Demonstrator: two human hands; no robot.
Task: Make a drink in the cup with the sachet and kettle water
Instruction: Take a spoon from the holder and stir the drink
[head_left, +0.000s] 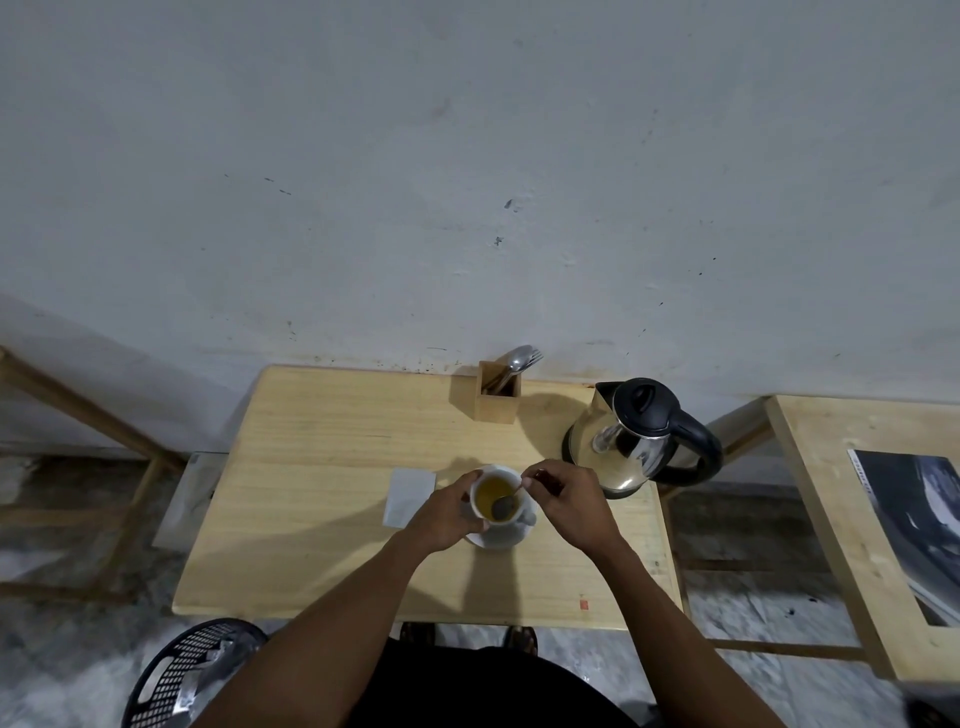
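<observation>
While left hand (445, 512) grips the amber-filled cup (497, 493), right hand (563, 499) pinches a spoon (509, 498).

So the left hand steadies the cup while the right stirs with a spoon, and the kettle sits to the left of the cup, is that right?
Not quite. In the head view the kettle sits to the right of the cup, not the left. The rest holds: the left hand steadies the cup while the right hand stirs with a spoon.
</observation>
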